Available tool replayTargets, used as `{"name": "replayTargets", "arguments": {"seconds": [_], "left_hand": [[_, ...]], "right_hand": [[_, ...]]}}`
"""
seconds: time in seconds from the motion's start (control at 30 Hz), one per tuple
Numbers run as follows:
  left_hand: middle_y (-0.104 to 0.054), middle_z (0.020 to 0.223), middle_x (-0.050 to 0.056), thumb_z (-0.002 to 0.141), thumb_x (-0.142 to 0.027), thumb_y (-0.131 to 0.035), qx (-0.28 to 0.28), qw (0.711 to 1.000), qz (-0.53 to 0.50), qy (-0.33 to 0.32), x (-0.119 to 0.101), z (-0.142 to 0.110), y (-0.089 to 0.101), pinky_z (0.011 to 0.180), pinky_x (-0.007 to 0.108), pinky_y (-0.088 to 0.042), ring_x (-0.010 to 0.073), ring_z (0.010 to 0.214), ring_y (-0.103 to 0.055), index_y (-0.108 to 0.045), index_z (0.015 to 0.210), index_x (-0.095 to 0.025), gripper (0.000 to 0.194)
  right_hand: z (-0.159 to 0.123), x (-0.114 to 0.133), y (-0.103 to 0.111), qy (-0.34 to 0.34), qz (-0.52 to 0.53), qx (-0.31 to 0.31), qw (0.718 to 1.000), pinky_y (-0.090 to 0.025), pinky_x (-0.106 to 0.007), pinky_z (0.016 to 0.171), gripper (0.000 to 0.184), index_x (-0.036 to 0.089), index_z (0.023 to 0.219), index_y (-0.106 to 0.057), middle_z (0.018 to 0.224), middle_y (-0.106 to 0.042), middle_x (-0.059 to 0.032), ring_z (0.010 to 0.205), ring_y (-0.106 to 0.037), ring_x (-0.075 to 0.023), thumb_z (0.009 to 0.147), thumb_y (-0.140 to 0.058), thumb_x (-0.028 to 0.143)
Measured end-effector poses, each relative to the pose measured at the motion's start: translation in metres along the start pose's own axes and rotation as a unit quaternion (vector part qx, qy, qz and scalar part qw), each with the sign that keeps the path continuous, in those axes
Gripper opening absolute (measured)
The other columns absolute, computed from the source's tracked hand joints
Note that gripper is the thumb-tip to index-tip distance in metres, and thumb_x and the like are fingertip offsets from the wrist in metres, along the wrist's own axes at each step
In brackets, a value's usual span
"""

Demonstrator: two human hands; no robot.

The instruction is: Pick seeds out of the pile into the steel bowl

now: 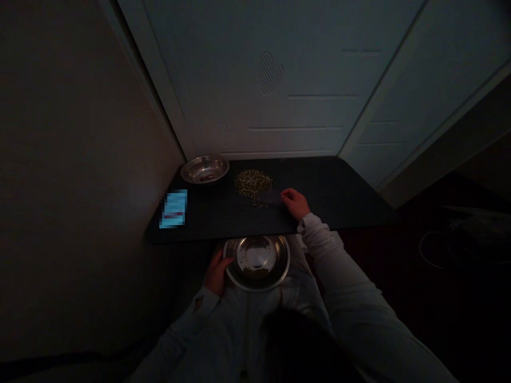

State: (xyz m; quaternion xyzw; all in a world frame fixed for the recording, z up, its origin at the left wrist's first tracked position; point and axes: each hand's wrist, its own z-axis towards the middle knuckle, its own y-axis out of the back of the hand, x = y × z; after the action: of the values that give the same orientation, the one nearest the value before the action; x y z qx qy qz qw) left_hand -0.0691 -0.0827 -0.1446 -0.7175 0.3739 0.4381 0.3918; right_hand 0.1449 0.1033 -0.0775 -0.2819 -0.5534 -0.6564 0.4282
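Observation:
My left hand point(217, 272) grips the left rim of a steel bowl point(256, 261) held in my lap below the table's near edge; a few small greenish grains lie in its bottom. My right hand point(295, 202) rests on the dark table point(327, 202) and holds a thin flat dark card point(270, 198) against the near side of a pile of greenish grains point(253, 182). The room is very dim.
A second, empty steel bowl point(205, 169) stands at the table's back left corner. A blurred light-blue rectangle point(173, 209) lies near the left edge. A pale panelled door point(279, 80) rises behind the table, a wall stands at left.

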Motion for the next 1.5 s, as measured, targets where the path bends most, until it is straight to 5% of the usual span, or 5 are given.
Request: {"name": "replayTargets", "arguments": {"seconds": [0.3,0.6,1.23,1.37,1.5], "left_hand": [[-0.066,0.087,0.004,0.051,-0.025,-0.063,-0.010,1.000,0.004,0.001,-0.001,0.000,0.000,0.076,0.033,-0.040,0.0232,0.085,-0.057,-0.062,0.090,-0.016,0.039],[-0.067,0.084,0.005,0.050,-0.026,-0.063,-0.011,1.000,-0.004,0.004,-0.002,-0.002,-0.002,0.077,0.035,-0.040,0.0242,0.086,-0.057,-0.061,0.093,-0.016,0.044],[-0.066,0.088,0.004,0.052,-0.024,-0.062,-0.017,1.000,-0.006,0.017,-0.003,-0.002,-0.004,0.076,0.034,-0.040,0.0236,0.088,-0.056,-0.061,0.091,-0.017,0.040],[-0.066,0.088,0.004,0.052,-0.023,-0.062,-0.017,1.000,-0.005,0.018,-0.003,-0.001,-0.003,0.077,0.034,-0.040,0.0237,0.088,-0.056,-0.061,0.092,-0.017,0.040],[-0.066,0.088,0.005,0.051,-0.023,-0.063,-0.018,1.000,-0.005,0.013,-0.002,-0.001,-0.003,0.077,0.033,-0.040,0.0240,0.089,-0.056,-0.062,0.091,-0.017,0.040]], "right_hand": [[0.000,-0.001,0.002,-0.007,0.039,0.014,0.999,-0.037,-0.025,0.061,0.015,0.018,0.072,-0.052,0.064,-0.052,0.0024,0.061,-0.048,-0.0105,0.062,-0.047,0.028],[-0.025,0.011,0.005,0.001,0.090,0.105,0.990,-0.038,-0.021,0.058,0.015,0.016,0.070,-0.053,0.062,-0.054,0.0028,0.058,-0.050,-0.0085,0.060,-0.050,0.028],[-0.068,0.039,-0.008,0.028,0.051,0.175,0.983,-0.038,-0.022,0.057,0.014,0.017,0.075,-0.053,0.060,-0.054,0.0027,0.057,-0.049,-0.0087,0.067,-0.048,0.028],[-0.055,0.034,-0.005,0.010,0.109,0.118,0.987,-0.039,-0.023,0.059,0.016,0.017,0.075,-0.050,0.062,-0.054,0.0020,0.059,-0.050,-0.0093,0.067,-0.047,0.031],[-0.040,0.023,0.001,0.011,0.032,0.035,0.999,-0.039,-0.024,0.059,0.014,0.018,0.075,-0.050,0.064,-0.054,0.0006,0.060,-0.050,-0.0107,0.067,-0.047,0.029]]}}
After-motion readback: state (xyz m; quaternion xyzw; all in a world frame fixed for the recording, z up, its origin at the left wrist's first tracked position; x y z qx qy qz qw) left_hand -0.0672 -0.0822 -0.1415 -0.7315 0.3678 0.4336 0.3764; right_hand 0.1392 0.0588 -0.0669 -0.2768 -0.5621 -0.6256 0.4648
